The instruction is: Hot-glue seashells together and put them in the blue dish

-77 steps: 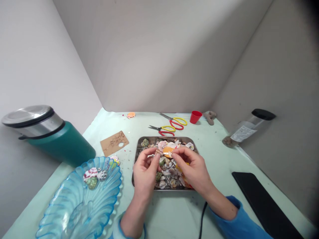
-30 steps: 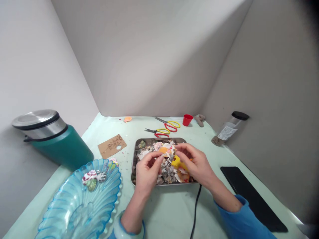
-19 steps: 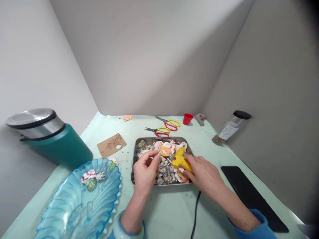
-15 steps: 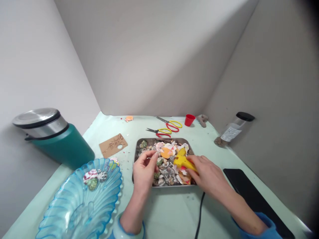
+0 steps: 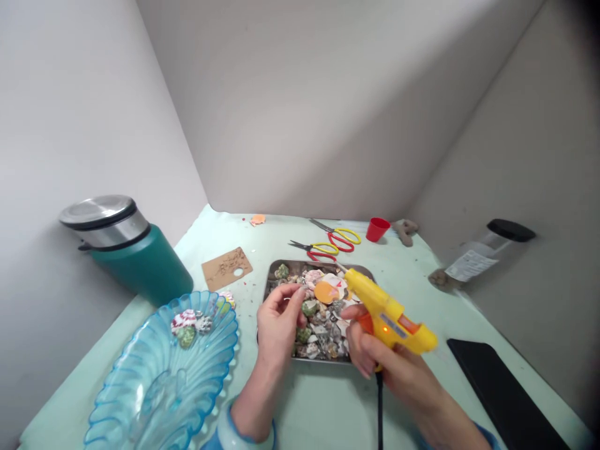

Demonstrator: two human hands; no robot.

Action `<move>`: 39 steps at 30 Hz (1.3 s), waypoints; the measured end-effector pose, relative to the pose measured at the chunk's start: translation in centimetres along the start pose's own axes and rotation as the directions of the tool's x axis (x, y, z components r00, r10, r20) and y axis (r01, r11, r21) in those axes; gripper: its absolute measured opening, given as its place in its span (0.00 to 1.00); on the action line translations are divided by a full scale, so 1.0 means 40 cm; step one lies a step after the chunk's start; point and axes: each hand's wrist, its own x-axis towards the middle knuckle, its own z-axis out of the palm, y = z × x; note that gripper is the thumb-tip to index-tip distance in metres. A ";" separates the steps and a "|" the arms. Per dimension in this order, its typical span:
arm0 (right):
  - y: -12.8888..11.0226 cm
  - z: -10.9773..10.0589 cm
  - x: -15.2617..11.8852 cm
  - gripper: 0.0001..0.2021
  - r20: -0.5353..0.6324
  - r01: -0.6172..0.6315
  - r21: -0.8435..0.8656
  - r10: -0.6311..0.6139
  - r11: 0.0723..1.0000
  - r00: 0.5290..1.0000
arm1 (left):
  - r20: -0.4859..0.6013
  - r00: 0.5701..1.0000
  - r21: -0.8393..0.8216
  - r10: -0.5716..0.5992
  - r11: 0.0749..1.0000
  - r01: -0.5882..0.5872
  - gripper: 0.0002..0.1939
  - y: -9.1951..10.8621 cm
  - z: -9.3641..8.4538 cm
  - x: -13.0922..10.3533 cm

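My right hand (image 5: 375, 350) is wrapped round the handle of a yellow glue gun (image 5: 387, 306), whose nozzle points up and left over the tray; its small light glows orange and a black cord hangs below. My left hand (image 5: 280, 319) is pinched over the left part of the metal tray (image 5: 323, 360), and what its fingertips hold is too small to make out. Shells and pebbles (image 5: 321, 331) fill the tray, with an orange piece (image 5: 325, 292) lying on top near my left fingertips.
A blue scalloped dish (image 5: 154, 387) holding patterned pieces (image 5: 186, 337) and a green bottle (image 5: 140, 262) are on the left. Behind the tray lie two scissors (image 5: 323, 249), a red cup (image 5: 377, 229) and a brown card (image 5: 227, 269). A jar (image 5: 473, 259) and black slab (image 5: 501, 387) are right.
My right hand has lifted the yellow glue gun off the tray and turned it upright, gripping its handle. My left hand keeps its pinch. The whole view has shifted slightly.
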 end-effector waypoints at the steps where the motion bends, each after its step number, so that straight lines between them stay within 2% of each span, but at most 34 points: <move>1: 0.011 0.000 -0.003 0.14 -0.002 -0.016 -0.067 0.016 0.998 1.000 | -0.002 1.000 -0.001 -0.002 1.000 0.002 0.14 -0.002 0.001 0.001; 6: 0.024 -0.005 -0.016 0.12 0.013 -0.052 -0.355 0.061 0.933 0.998 | 0.015 1.000 -0.002 -0.003 1.000 0.003 0.13 -0.006 0.003 -0.002; 10: 0.013 0.001 -0.014 0.10 0.049 0.038 -0.589 -0.012 0.808 0.999 | 0.030 1.000 -0.021 -0.004 1.000 0.005 0.12 0.000 0.003 -0.009; 13: 0.000 0.007 -0.008 0.09 0.070 0.091 -0.679 -0.058 0.728 0.996 | 0.041 0.999 -0.065 -0.009 0.998 0.012 0.11 0.004 0.003 -0.012; 18: -0.019 0.015 0.000 0.11 0.078 0.065 -0.687 -0.016 0.724 0.997 | 0.065 0.998 -0.130 -0.018 0.991 0.027 0.12 0.006 0.001 -0.010; 24: -0.011 0.012 0.001 0.12 0.056 0.029 -0.686 0.013 0.727 0.998 | 0.069 0.998 -0.163 -0.003 0.987 0.014 0.11 0.010 0.003 -0.014; 39: -0.008 0.012 -0.003 0.12 0.058 0.038 -0.681 0.001 0.731 0.998 | 0.079 0.996 -0.240 -0.041 0.969 0.059 0.12 0.013 0.005 -0.016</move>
